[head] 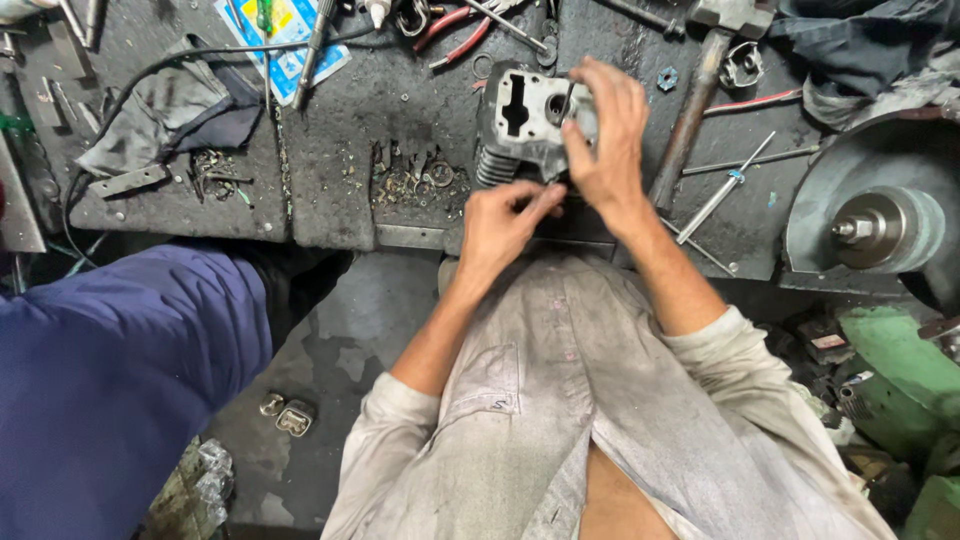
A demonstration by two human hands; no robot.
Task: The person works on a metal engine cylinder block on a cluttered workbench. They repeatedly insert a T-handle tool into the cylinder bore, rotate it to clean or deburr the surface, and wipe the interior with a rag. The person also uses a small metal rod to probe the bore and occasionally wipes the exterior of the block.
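Note:
A grey metal engine cylinder head (pixel 525 118) with cooling fins stands tilted at the near edge of a grimy workbench (pixel 340 180). My right hand (pixel 605 135) grips its right side, fingers curled over the top. My left hand (pixel 503 222) is just below it, with fingers pinched together at the lower edge of the part; whether they hold something small I cannot tell.
A hammer (pixel 700 90), red-handled pliers (pixel 455 35), a thin rod tool (pixel 720 190), a grey rag (pixel 170 110), a black cable and loose washers lie on the bench. A bench grinder wheel (pixel 880 225) sits at right. A person's blue sleeve (pixel 110 380) fills the lower left.

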